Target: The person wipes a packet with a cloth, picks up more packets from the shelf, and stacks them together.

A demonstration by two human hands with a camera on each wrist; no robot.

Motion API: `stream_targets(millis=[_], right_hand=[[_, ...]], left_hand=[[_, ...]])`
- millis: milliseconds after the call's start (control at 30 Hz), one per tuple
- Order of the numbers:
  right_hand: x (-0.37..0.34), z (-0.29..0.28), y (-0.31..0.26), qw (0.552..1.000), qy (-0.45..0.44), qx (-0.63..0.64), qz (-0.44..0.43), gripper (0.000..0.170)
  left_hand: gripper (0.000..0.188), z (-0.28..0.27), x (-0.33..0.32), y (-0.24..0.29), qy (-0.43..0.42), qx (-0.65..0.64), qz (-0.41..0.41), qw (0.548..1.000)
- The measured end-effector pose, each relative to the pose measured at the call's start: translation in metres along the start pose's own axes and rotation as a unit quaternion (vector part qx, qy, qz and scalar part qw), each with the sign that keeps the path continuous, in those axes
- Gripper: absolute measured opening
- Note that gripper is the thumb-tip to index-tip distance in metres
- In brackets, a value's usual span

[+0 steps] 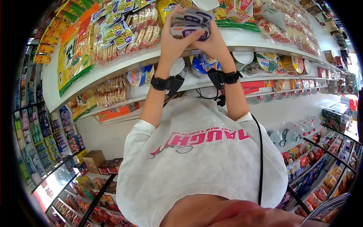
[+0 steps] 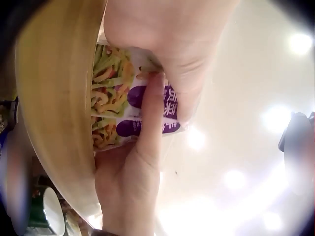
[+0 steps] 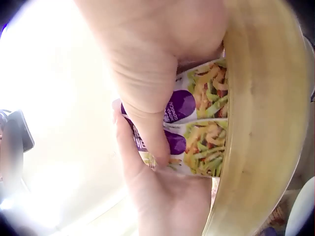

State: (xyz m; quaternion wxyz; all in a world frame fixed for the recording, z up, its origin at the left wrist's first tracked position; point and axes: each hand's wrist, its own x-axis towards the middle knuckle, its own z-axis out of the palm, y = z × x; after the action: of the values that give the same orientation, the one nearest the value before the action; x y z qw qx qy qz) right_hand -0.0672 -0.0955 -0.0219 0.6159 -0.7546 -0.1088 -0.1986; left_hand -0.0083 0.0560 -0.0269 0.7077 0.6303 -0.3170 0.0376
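Both hands hold a small stack of food packets [image 1: 191, 28] at the shelf's edge. The packets are printed with purple labels and pictures of sliced vegetables. My left hand [image 1: 172, 43] grips the stack from the left, with its thumb across the near face in the left wrist view. My right hand [image 1: 216, 41] grips it from the right, its thumb also on the printed side. Two packets [image 3: 197, 105] show one against the other in the right wrist view. The fingers behind the stack are mostly hidden.
Similar packets [image 1: 117, 32] lie on bagged sticks at the left of the white shelf [image 1: 147, 51]. A large yellow and orange bag [image 1: 75, 53] stands farther left. Instant noodle tubs [image 1: 266, 62] line the tier below. Stocked racks [image 1: 321, 185] fill both sides.
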Motion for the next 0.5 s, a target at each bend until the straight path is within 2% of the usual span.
stream_targets(millis=[33, 133, 167, 267, 300, 400, 433, 500], right_hand=[[-0.003, 0.0, 0.0, 1.0, 0.015, -0.013, -0.005, 0.077], [-0.004, -0.002, 0.008, 0.999, 0.046, -0.015, 0.023, 0.083], [-0.003, -0.002, 0.008, 0.997, 0.06, -0.036, 0.008, 0.085], [0.003, 0.0, 0.006, 0.998, 0.046, 0.007, -0.045, 0.123], [0.003, 0.002, 0.004, 0.998, 0.044, 0.021, -0.039, 0.124], [0.001, 0.01, -0.005, 0.997, 0.036, 0.064, -0.024, 0.126], [0.002, 0.011, -0.005, 0.993, 0.023, 0.117, 0.004, 0.132], [-0.002, 0.008, -0.022, 0.995, -0.005, 0.088, -0.046, 0.114]], left_hand=[[0.099, 0.009, 0.0, -0.001, 0.032, -0.069, 0.008, 0.997], [0.084, 0.023, 0.001, 0.003, 0.088, -0.163, -0.066, 0.981], [0.062, 0.027, -0.001, 0.006, 0.073, -0.146, -0.039, 0.986], [0.077, 0.021, 0.002, -0.007, 0.065, -0.091, -0.063, 0.992], [0.082, 0.021, 0.001, 0.001, 0.05, -0.078, -0.09, 0.992], [0.104, 0.017, -0.002, 0.014, -0.012, 0.065, -0.002, 0.998], [0.104, 0.017, -0.002, 0.007, -0.002, 0.05, 0.006, 0.999], [0.105, 0.018, -0.002, 0.011, 0.0, -0.012, -0.046, 0.999]])
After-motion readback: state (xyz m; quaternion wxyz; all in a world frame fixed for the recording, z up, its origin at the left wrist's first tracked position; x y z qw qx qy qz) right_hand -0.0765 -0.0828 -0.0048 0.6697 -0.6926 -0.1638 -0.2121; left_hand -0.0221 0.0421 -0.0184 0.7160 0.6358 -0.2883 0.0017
